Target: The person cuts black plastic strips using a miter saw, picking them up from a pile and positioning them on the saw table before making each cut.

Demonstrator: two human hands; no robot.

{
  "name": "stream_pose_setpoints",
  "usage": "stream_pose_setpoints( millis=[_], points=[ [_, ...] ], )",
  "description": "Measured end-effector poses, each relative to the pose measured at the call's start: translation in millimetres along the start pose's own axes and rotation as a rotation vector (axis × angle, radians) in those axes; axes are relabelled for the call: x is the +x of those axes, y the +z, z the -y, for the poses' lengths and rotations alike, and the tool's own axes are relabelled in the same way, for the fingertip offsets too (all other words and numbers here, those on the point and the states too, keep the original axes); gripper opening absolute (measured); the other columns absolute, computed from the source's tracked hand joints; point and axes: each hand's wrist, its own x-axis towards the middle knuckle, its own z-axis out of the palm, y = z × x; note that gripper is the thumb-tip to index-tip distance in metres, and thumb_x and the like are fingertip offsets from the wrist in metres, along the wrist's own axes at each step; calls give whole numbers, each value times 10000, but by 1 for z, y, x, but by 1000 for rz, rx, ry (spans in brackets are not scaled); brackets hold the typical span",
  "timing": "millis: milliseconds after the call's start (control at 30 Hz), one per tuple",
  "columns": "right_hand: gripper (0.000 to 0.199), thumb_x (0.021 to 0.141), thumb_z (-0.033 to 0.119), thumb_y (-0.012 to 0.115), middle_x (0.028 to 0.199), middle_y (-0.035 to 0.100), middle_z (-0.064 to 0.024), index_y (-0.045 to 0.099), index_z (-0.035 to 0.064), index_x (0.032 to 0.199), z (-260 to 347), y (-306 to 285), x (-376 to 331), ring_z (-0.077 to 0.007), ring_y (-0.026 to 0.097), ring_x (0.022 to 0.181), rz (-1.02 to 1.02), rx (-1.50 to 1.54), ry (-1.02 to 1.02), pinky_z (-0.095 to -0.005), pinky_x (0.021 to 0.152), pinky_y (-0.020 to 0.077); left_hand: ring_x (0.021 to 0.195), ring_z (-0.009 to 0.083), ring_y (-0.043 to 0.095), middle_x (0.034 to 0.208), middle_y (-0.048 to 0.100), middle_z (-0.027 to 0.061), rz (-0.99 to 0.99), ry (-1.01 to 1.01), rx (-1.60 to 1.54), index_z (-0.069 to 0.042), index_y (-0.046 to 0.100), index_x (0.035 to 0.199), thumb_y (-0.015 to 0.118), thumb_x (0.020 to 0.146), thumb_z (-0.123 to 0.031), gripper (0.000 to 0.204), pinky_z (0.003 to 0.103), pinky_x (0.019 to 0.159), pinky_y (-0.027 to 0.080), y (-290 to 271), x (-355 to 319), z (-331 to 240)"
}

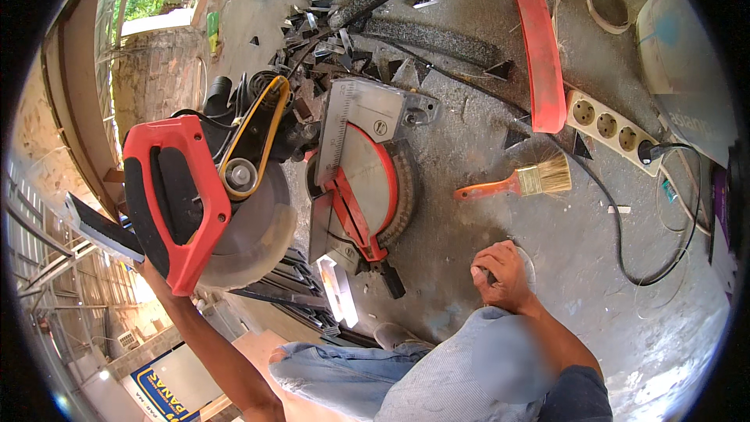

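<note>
we see the miter saw, grey with red handle and yellow belt guard, beside the paintbrush. left hand sits behind its handle, fingers unclear; right hand curls loosely near its base.

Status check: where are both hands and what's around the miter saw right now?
Left hand hidden behind miter saw. Right hand fisted on concrete floor, nothing seen in it. Paintbrush and power strip nearby.

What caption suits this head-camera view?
Left hand under a raised miter saw's red handle; right hand resting on dusty concrete floor near a paintbrush.
</note>
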Motion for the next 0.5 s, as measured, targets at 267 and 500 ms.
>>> stream_pose_setpoints(
  millis=[267,500],
  points=[
    [57,793,110,651,825,637,-75,622,61,786,0,3,-3,-251,600,789,-16,-4,-7,-386,784,438,941,163,622,1125,629,92,136,111,284,57,583,1217,648,886,-141,391,321,804,525,-16,15,23],
    [58,797,117,654,820,638,-68,623,70,782,1,2,-3,-250,598,787,-29,-5,-8,-377,772,438,1020,189,608,1219,590,118,228,165,225,38,557,1269,640,897,-169,434,333,867,511,-5,24,21]
  ],
)
